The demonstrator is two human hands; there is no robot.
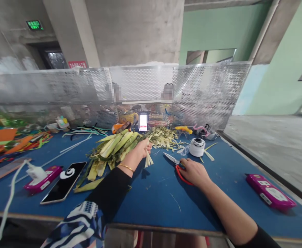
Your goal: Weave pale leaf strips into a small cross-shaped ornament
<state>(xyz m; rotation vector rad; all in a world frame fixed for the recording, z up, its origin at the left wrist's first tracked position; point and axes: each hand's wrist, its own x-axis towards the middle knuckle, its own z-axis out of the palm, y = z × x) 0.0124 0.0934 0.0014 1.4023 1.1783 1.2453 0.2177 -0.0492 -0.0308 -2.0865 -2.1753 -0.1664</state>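
Pale husk strips (148,160) hang below my left hand (142,148), whose fingers are closed around them. To its left lies a heap of green-yellow corn husks (120,144). My right hand (192,170) is closed on the red handles of a pair of scissors (172,158) on the blue table, their blades pointing up and left. A pile of cut husk bits (163,137) lies beyond my hands. Behind my right hand stands a spool of white string (197,147), with loose string at its left side.
A phone (64,182) and a magenta box with a white plug (44,179) lie at the left. Another magenta box (269,191) is at the right. Coloured scraps (14,141) cover the far left. A perforated metal screen (146,81) rises behind, with people beyond.
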